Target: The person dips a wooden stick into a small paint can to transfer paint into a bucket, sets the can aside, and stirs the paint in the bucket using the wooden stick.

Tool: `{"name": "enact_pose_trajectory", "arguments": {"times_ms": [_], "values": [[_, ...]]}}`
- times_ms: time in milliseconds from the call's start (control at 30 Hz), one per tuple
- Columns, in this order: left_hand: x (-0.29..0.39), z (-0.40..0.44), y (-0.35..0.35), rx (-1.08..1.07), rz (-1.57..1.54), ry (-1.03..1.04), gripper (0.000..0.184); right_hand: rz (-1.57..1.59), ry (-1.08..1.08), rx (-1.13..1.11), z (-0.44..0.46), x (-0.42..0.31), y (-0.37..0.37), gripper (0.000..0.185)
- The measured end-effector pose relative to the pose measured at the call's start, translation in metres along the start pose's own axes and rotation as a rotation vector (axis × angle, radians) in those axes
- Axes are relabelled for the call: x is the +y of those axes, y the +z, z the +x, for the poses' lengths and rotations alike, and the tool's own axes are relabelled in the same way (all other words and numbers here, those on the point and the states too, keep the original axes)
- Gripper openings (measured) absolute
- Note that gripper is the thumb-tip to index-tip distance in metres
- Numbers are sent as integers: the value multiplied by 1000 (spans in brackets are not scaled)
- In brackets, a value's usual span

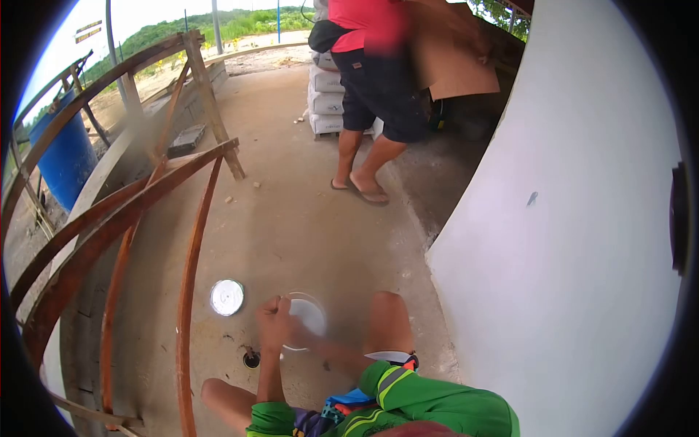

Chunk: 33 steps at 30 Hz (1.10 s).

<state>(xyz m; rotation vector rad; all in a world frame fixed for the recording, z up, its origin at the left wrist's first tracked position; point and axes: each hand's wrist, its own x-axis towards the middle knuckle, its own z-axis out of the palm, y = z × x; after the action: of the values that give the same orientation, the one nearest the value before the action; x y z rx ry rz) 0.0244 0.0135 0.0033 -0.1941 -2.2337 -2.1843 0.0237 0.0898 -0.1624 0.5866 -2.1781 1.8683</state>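
Observation:
Close together, my two hands are raised over the floor between my knees. My left hand (273,322) has its fingers curled in; what it may hold is too small to make out. Blurred by motion, my right hand (300,333) reaches across to it, in front of a round white container (309,315), and its fingers cannot be told apart. A round silvery lid (227,298) lies on the floor to the left. Below my left hand stands a small dark round opening or can (251,359).
A person (378,87) in sandals stands ahead, holding a cardboard sheet (455,65), beside stacked bags (325,102). Wooden railing frames (191,284) run along the left, with a blue barrel (65,153) behind. A white wall (553,240) rises on the right.

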Motion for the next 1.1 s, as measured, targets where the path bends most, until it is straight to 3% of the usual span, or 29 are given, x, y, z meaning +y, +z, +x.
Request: {"name": "enact_pose_trajectory", "arguments": {"times_ms": [100, 167, 267, 333, 500, 533, 700, 767, 833, 933, 1033, 1100], "values": [[23, -4, -9, 51, -175, -51, 43, -87, 6, -149, 10, -45, -29, 14], [20, -8, -9, 74, -213, 14, 43, -70, 4, -129, 18, -51, -36, 13], [23, -19, 2, 79, -152, 88, 43, -25, 36, -173, 22, 5, -23, 16], [0, -10, 2, 80, -70, 145, 43, 66, 37, -119, 18, -9, -12, 17], [-4, -16, 1, 112, -166, -24, 42, 126, 30, -143, -7, -36, -23, 19], [-5, -13, 7, 120, -213, -46, 42, 72, 130, -193, -7, -33, -33, 18], [-14, -9, 10, 64, -240, 100, 41, 24, 86, -13, 11, -30, -38, 16], [-11, -15, -2, 54, -141, 94, 41, 1, 141, 33, 13, -29, -10, 15], [7, -12, -5, 23, -34, 18, 42, 119, 326, 81, 4, -25, 13, 16], [-1, 13, 6, -115, 78, -72, 43, 141, 228, 158, 0, -11, 3, 19], [3, 14, 12, -89, -120, -38, 42, -105, 127, 51, 2, -27, -32, 19], [-11, 2, 6, -31, -182, 31, 42, -32, 64, -2, 8, -40, -42, 18]]}}
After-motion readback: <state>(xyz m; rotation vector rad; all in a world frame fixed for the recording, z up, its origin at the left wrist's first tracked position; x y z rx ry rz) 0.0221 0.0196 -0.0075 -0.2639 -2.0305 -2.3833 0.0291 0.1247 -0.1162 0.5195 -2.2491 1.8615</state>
